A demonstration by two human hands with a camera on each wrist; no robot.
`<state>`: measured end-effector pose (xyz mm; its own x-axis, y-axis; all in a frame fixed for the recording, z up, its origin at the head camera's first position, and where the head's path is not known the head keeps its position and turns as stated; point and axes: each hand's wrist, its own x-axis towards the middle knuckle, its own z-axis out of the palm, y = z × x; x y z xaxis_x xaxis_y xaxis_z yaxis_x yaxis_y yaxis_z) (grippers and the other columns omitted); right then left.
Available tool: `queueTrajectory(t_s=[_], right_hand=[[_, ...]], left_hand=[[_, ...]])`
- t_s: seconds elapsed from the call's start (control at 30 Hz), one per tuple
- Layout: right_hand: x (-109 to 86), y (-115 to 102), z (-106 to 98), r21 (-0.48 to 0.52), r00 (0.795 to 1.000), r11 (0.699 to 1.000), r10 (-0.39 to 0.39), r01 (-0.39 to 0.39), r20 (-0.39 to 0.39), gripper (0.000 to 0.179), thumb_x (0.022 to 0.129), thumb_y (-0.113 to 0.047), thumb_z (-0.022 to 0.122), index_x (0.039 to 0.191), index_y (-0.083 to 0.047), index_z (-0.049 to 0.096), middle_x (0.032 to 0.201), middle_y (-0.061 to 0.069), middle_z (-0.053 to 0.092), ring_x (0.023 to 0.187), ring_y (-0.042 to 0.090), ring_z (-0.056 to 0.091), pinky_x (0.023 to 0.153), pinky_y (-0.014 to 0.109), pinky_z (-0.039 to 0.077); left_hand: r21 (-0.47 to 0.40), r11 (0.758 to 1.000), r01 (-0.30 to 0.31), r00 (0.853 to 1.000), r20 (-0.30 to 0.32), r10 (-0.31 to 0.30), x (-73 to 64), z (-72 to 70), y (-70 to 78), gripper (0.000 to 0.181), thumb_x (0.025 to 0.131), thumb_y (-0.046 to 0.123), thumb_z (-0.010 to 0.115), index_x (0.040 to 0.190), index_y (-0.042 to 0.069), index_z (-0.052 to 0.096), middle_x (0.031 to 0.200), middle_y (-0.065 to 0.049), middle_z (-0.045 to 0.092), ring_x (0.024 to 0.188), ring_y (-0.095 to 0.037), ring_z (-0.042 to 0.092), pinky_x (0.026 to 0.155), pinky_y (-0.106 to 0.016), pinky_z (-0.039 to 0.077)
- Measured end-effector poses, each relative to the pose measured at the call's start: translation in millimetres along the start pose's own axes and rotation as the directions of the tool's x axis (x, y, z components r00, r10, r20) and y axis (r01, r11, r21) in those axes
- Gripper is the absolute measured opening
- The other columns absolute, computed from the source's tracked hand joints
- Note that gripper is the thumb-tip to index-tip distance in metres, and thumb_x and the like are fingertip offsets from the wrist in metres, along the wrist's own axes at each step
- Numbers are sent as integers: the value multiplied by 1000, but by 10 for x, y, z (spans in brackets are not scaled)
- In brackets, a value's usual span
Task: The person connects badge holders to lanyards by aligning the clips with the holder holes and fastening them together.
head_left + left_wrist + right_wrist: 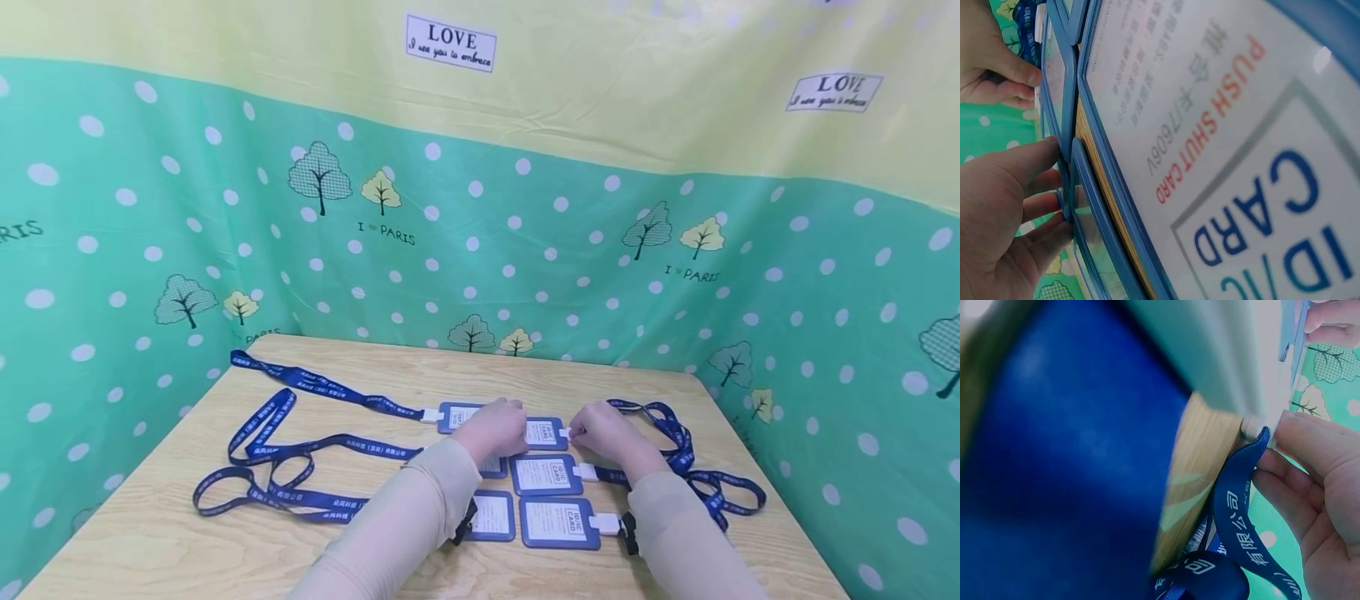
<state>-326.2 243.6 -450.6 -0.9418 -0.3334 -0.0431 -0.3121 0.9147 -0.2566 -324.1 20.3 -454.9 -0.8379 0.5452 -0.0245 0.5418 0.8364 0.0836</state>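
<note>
Several blue-framed ID badge holders lie in two columns of rows on the table. My left hand (492, 429) is over the gap between the far-left holder (455, 417) and the far-right holder (546, 433). In the left wrist view, its fingertips (1054, 232) touch the edges of the holders where their ends meet. My right hand (611, 435) pinches the white clip (566, 433) at the right end of the far-right holder. From that clip a blue lanyard (1238, 506) with white lettering hangs beside the right fingers.
Nearer are the middle-right holder (546, 475), the front-right holder (558, 523) and the front-left holder (492, 517), partly behind my left sleeve. Blue lanyards (322, 387) spread to the left; bunched lanyards (678, 442) lie at right. A green dotted curtain (525, 250) surrounds the wooden table (150, 500).
</note>
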Motion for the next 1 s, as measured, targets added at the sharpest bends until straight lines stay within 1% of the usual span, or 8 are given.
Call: queueTrajectory(t_s=[0.27, 0.4, 0.57, 0.63, 0.7, 0.8, 0.87, 1.0], right_hand=[[-9, -4, 6, 22, 1000, 1000, -15, 14, 9, 16, 90, -5, 77, 92, -21, 82, 96, -5, 75, 90, 14, 69, 87, 42, 59], [-12, -14, -3, 33, 1000, 999, 4, -5, 17, 15, 91, -7, 76, 95, -20, 82, 100, -3, 75, 96, 18, 69, 90, 45, 58], [-48, -11, -25, 58, 999, 998, 30, -32, 34, 8, 93, -15, 76, 98, -17, 81, 104, -1, 74, 100, 22, 68, 92, 48, 56], [-65, -4, -44, 67, 999, 997, 36, -38, 31, 9, 93, -17, 76, 100, -16, 81, 106, 0, 74, 102, 23, 68, 94, 49, 55], [-81, 3, -71, 80, 998, 995, 55, -57, 27, 13, 94, -20, 74, 105, -15, 80, 107, 1, 73, 104, 24, 67, 94, 50, 55], [-111, 3, -135, 108, 995, 989, 97, -97, 11, 23, 96, -24, 72, 115, -13, 77, 116, 5, 71, 112, 29, 65, 95, 54, 53], [-124, 0, -184, 117, 994, 988, 106, -103, -16, 28, 98, -28, 70, 122, -13, 74, 123, 8, 69, 118, 33, 62, 98, 57, 51], [-157, 24, -275, 103, 993, 994, 54, -43, -108, 41, 99, -34, 69, 132, -10, 68, 140, 14, 61, 134, 40, 50, 107, 63, 42]], left_hand=[[-18, 1000, 13, 1000, 3, -13, -47, -26, 28, 29, 93, 40, 73, 72, 21, 69, 133, -5, 63, 125, -27, 57, 107, -38, 47], [-14, 1000, -1, 1000, -8, 1, -38, -9, 4, 26, 93, 41, 73, 77, 20, 72, 123, -4, 65, 113, -22, 61, 100, -35, 52], [-51, 998, -46, 998, -34, 45, -47, 28, -56, 29, 93, 41, 72, 73, 21, 71, 134, -5, 61, 122, -22, 57, 106, -34, 47], [-89, 994, -59, 997, -51, 54, -54, 33, -80, 26, 94, 42, 72, 85, 18, 76, 142, -6, 56, 130, -24, 53, 111, -36, 44], [-133, 990, -52, 997, -57, 45, -56, 19, -106, 29, 95, 42, 71, 105, 16, 78, 146, -6, 53, 133, -25, 51, 112, -38, 42], [-188, 982, -34, 997, -77, 20, -48, -20, -160, 44, 97, 42, 68, 133, 17, 68, 150, -5, 50, 137, -25, 48, 113, -41, 41], [-197, 980, -28, 995, -99, 8, -43, -64, -208, 47, 98, 43, 66, 138, 18, 65, 151, -5, 48, 138, -25, 46, 114, -42, 40], [-191, 980, -50, 985, -171, 17, -56, -171, -319, 55, 99, 46, 64, 145, 18, 58, 154, -6, 46, 141, -26, 42, 117, -43, 36]])
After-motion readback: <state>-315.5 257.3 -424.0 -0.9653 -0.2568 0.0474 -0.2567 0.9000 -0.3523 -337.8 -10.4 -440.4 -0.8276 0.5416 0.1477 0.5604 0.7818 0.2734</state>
